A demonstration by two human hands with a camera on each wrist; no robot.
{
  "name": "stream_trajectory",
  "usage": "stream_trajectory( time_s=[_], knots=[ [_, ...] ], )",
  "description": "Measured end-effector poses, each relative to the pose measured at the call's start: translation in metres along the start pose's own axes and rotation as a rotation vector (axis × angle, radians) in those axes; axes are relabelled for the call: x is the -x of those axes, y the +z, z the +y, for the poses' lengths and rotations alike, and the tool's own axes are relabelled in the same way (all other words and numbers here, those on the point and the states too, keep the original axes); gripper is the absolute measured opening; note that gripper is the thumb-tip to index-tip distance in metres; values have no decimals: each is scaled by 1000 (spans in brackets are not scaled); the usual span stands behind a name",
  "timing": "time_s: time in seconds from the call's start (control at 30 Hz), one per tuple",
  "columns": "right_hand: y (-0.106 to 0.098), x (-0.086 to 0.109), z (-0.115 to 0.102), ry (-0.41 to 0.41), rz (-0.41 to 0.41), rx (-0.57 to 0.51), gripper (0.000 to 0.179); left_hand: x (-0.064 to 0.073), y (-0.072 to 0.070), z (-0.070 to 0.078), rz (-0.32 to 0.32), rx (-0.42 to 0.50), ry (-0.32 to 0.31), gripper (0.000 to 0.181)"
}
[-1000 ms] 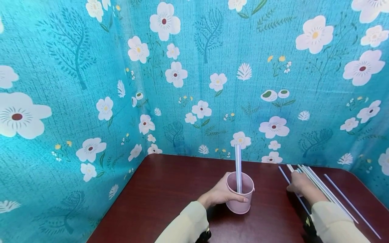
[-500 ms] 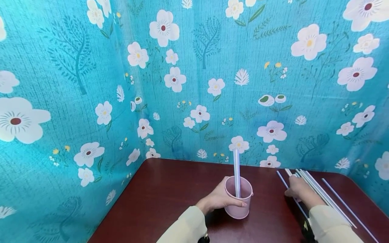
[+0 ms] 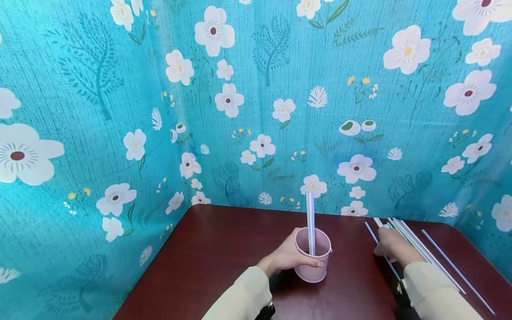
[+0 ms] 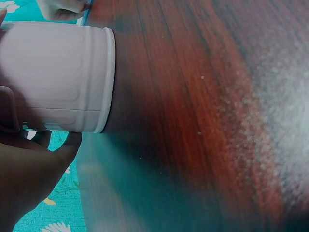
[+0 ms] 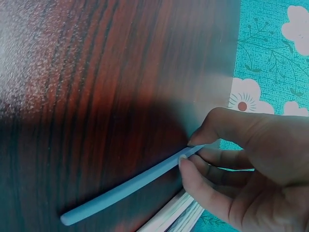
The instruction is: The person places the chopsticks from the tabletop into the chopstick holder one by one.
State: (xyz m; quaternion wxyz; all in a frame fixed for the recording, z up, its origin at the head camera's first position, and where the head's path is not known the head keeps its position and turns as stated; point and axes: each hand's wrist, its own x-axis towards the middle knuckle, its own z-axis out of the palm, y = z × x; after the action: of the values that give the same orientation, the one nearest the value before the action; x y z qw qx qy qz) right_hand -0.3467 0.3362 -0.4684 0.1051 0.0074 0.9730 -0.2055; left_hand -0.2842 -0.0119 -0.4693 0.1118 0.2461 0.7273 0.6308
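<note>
A: Far left?
B: Blue flowered cloth (image 3: 100,146). Hangs down that side and runs across behind the dark brown table (image 3: 224,249). Next in: pale left sleeve (image 3: 240,295), then the left hand (image 3: 286,257).

A: State of the left hand?
B: Curled round the pink bucket (image 3: 311,274), thumb across the front below the rim. Gap only as wide as the bucket.

A: Bucket position?
B: Upright on the table, mouth up, right of centre in the head view. Upright sticks (image 3: 310,215) stand inside it, close together, tops well above the rim. Exact count: cannot tell.

A: Further right?
B: Bare table, then the blue stick (image 5: 120,191), slanting from the far edge toward the person. Right hand (image 3: 390,244) is on it.

A: Grip?
B: Thumb and a finger nearly closed, pinching the blue stick partway along; the right wrist view shows it running out past the fingertips. Whether it is lifted off the table: cannot tell. A white stick (image 3: 378,221) pokes out just beyond the hand; held or not, cannot tell.

A: Rest of that side?
B: Pale bundle (image 3: 416,241) lies just right of the hand, sticks side by side, same slant, partly behind the right sleeve (image 3: 434,289). Rightmost: a lone stick (image 3: 458,272), apart from the bundle, slanting likewise.
</note>
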Motion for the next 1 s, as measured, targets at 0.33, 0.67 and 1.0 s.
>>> stream_trajectory(
  time_s=[0.33, 0.67, 1.0],
  knots=[
    [-9, 2, 0, 1, -29, -13, 29, -3, -1, 7, -22, 18, 9, 79],
    [-14, 7, 0, -7, -49, -72, 33, -5, -1, 8, -26, 29, 42, 80],
    [-9, 12, -1, -18, -52, -56, 31, -1, 2, 0, 8, 25, -6, 81]
  ],
)
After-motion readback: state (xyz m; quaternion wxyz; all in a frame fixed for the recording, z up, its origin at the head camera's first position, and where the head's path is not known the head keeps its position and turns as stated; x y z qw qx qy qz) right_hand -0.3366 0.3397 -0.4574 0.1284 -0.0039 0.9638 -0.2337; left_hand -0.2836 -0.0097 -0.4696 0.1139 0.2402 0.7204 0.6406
